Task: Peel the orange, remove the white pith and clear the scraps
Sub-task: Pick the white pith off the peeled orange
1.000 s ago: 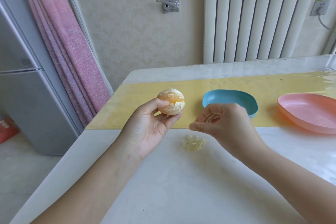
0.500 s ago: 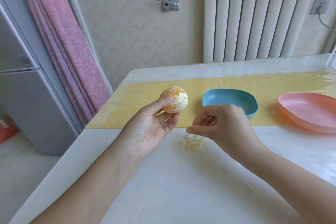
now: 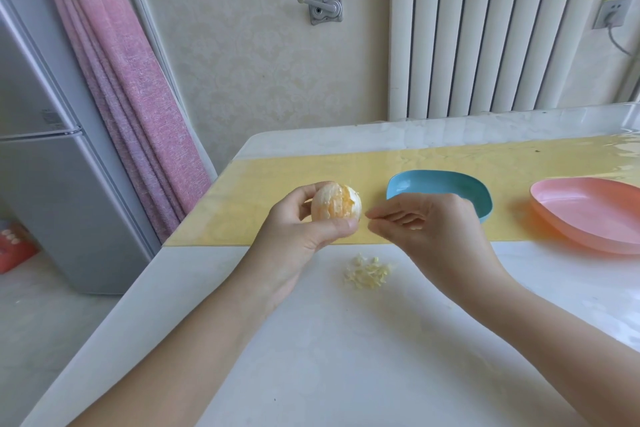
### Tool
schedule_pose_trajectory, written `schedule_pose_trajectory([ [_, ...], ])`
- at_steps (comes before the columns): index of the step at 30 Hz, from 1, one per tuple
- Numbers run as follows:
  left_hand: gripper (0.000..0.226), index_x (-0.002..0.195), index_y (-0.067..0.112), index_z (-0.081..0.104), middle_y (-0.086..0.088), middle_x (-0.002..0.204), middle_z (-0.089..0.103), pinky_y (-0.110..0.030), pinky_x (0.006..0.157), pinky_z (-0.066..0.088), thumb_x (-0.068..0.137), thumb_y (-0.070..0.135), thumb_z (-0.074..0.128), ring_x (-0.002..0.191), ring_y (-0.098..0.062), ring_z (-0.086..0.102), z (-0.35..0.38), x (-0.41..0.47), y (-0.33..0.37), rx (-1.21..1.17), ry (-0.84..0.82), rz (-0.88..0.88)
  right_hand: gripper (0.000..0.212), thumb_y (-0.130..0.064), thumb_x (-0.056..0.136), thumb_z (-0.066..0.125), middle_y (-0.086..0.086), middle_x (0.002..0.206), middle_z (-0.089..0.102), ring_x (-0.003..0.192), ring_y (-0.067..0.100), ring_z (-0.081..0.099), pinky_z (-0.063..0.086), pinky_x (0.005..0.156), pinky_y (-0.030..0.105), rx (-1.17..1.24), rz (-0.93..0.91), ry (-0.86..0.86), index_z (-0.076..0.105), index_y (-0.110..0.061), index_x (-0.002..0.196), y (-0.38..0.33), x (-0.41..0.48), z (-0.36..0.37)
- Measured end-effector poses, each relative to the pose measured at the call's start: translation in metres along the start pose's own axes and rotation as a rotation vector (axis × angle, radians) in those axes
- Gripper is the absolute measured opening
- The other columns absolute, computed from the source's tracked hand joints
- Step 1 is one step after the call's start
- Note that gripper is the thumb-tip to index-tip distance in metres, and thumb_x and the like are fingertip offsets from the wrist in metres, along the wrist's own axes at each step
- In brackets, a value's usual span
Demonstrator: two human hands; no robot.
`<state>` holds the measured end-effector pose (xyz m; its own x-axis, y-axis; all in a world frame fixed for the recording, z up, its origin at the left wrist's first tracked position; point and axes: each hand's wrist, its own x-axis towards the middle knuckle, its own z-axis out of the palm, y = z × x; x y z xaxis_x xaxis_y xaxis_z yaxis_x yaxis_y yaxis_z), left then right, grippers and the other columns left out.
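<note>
Both forearms reach in over the near part of the white table. A little beyond, on the bare tabletop between the two wrists, lies a small heap of pale pith scraps. Just past the heap, the left hand grips the orange, thumb and fingers curled round it. The fruit is peeled (orange flesh shows through streaks of white pith) and held off the table over the near edge of the yellow runner. The right hand is just right of the fruit, its fingers reaching left with tips drawn close together; whether they pinch anything I cannot tell. Farther on the runner sit a blue dish, behind the right hand, and a pink dish at far right. A white radiator stands against the far wall.
</note>
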<state>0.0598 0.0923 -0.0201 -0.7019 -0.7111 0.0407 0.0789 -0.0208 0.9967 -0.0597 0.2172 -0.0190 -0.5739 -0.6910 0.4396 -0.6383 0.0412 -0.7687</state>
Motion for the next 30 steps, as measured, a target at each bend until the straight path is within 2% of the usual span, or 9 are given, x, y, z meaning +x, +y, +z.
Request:
schedule_pose_trajectory([
  [2, 0.065, 0.111, 0.025, 0.063, 0.000, 0.110, 0.067, -0.027, 0.088, 0.053, 0.049, 0.020, 0.083, 0.093, -0.013, 0.066, 0.002, -0.002, -0.001, 0.136, 0.013, 0.059, 0.015, -0.015, 0.070, 0.081, -0.010, 0.061, 0.066, 0.062, 0.000, 0.059, 0.046, 0.063, 0.011, 0.012, -0.008, 0.024, 0.070, -0.024, 0.067, -0.001, 0.000, -0.002],
  [5, 0.064, 0.109, 0.030, 0.060, 0.003, 0.110, 0.065, -0.020, 0.076, 0.052, 0.050, 0.022, 0.083, 0.089, -0.012, 0.066, 0.005, -0.004, -0.001, 0.225, -0.004, 0.115, 0.017, -0.021, 0.067, 0.083, -0.006, 0.060, 0.059, 0.061, 0.005, 0.051, 0.042, 0.061, 0.019, -0.025, -0.050, 0.063, 0.067, -0.025, 0.065, -0.003, 0.000, -0.003],
  [9, 0.064, 0.107, 0.030, 0.058, 0.006, 0.108, 0.064, -0.023, 0.080, 0.052, 0.050, 0.023, 0.087, 0.094, -0.014, 0.065, 0.005, -0.003, 0.002, 0.286, 0.018, 0.169, 0.014, -0.022, 0.071, 0.081, -0.009, 0.064, 0.057, 0.066, 0.006, 0.052, 0.042, 0.063, 0.014, 0.008, -0.120, 0.062, 0.072, -0.030, 0.076, -0.004, -0.001, -0.004],
  [12, 0.063, 0.105, 0.030, 0.057, 0.011, 0.105, 0.062, -0.017, 0.074, 0.050, 0.051, 0.023, 0.088, 0.089, -0.008, 0.064, 0.005, -0.004, 0.002, 0.331, 0.024, 0.205, 0.013, -0.024, 0.073, 0.079, -0.013, 0.067, 0.061, 0.071, 0.005, 0.057, 0.044, 0.067, 0.012, 0.033, -0.161, 0.075, 0.076, -0.027, 0.085, -0.004, -0.001, -0.003],
  [14, 0.063, 0.103, 0.032, 0.055, 0.014, 0.104, 0.060, -0.015, 0.071, 0.049, 0.050, 0.025, 0.087, 0.086, -0.004, 0.064, 0.006, -0.005, 0.002, 0.368, 0.021, 0.226, 0.010, -0.022, 0.074, 0.079, -0.014, 0.068, 0.063, 0.071, 0.005, 0.058, 0.045, 0.066, 0.013, 0.009, -0.200, 0.105, 0.077, -0.024, 0.084, -0.003, -0.001, -0.001],
  [18, 0.063, 0.103, 0.034, 0.051, 0.017, 0.106, 0.058, -0.016, 0.070, 0.048, 0.053, 0.027, 0.088, 0.091, -0.009, 0.064, 0.009, -0.008, -0.001, 0.384, 0.042, 0.243, 0.007, -0.018, 0.075, 0.079, -0.014, 0.064, 0.062, 0.069, 0.007, 0.059, 0.045, 0.061, 0.014, -0.084, -0.279, 0.148, 0.078, -0.022, 0.080, -0.003, -0.003, -0.001],
  [23, 0.067, 0.104, 0.031, 0.050, 0.016, 0.106, 0.057, -0.017, 0.071, 0.049, 0.046, 0.036, 0.084, 0.093, -0.012, 0.063, 0.014, -0.011, -0.001, 0.395, 0.016, 0.259, 0.004, -0.021, 0.069, 0.066, -0.011, 0.061, 0.057, 0.057, 0.010, 0.054, 0.045, 0.053, 0.025, -0.238, -0.343, 0.207, 0.069, -0.018, 0.067, -0.005, -0.002, -0.002],
  [27, 0.074, 0.102, 0.032, 0.052, 0.015, 0.104, 0.058, -0.016, 0.069, 0.048, 0.036, 0.048, 0.082, 0.089, -0.008, 0.064, 0.014, -0.011, -0.001, 0.355, -0.017, 0.251, 0.009, -0.012, 0.069, 0.070, -0.009, 0.061, 0.058, 0.067, 0.012, 0.056, 0.045, 0.060, 0.021, -0.193, -0.298, 0.200, 0.065, -0.019, 0.066, -0.006, -0.002, -0.002],
  [30, 0.070, 0.101, 0.033, 0.053, 0.015, 0.102, 0.058, -0.019, 0.071, 0.051, 0.039, 0.043, 0.084, 0.087, -0.006, 0.064, 0.013, -0.010, -0.001, 0.328, -0.053, 0.249, 0.017, -0.009, 0.070, 0.069, -0.010, 0.060, 0.060, 0.068, 0.008, 0.056, 0.045, 0.061, 0.014, -0.094, -0.200, 0.161, 0.061, -0.022, 0.063, -0.009, -0.002, -0.003],
])
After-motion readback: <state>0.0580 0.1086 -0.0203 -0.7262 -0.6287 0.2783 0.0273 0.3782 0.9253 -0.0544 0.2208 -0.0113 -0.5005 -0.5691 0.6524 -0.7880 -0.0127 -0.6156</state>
